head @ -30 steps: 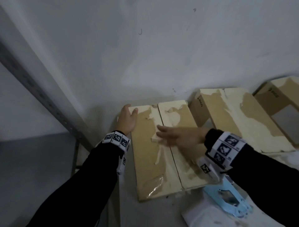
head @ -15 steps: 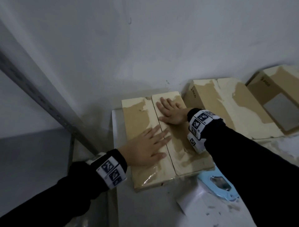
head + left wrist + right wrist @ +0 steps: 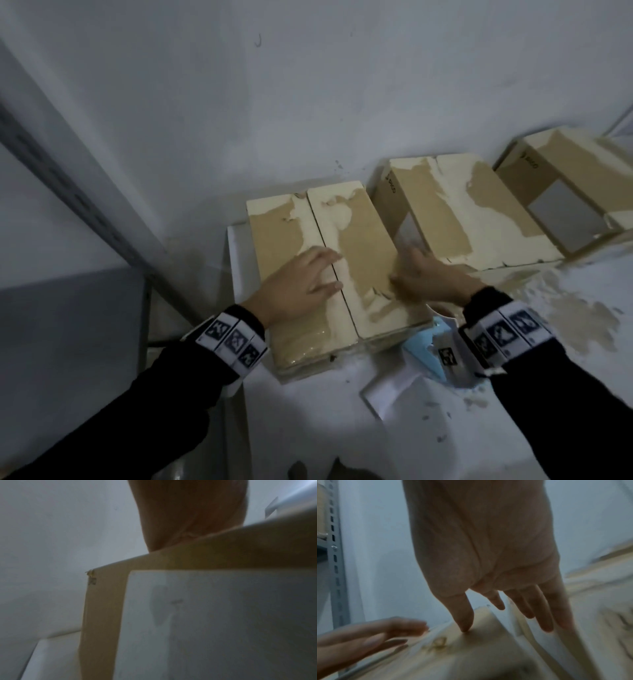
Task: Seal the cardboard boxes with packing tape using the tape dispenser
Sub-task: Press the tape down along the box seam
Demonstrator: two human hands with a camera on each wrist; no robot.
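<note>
from the head view, the left hand [image 3: 301, 284] lies flat on the near box [image 3: 337, 263], fingers straight across the middle seam where the two flaps meet. half a second ago the right hand pressed the far end of the right flap; now the right hand [image 3: 424, 277] has slid back to the box's right edge, blurred with motion, fingers open and holding nothing. the left hand has hardly shifted. the seam looks closed but no fresh tape shows along it, so the flaps seem only pressed down. the blue tape dispenser [image 3: 424, 349] sits on the white counter [image 3: 342, 428] just beside the box's near right corner, partly under the right wrist, untouched. two more boxes [image 3: 459, 212] stand along the wall to the right.

from the left wrist view, the left palm [image 3: 188, 513] rests on the top edge of the box [image 3: 102, 601]; the fingers are hidden.

from the right wrist view, the right hand [image 3: 488, 561] hangs open, thumb tip touching the flap [image 3: 479, 642], fingers spread over the edge. the left fingers [image 3: 385, 632] lie straight on the flap nearby.

the pull-back likely means the right hand is heading for the dispenser.
</note>
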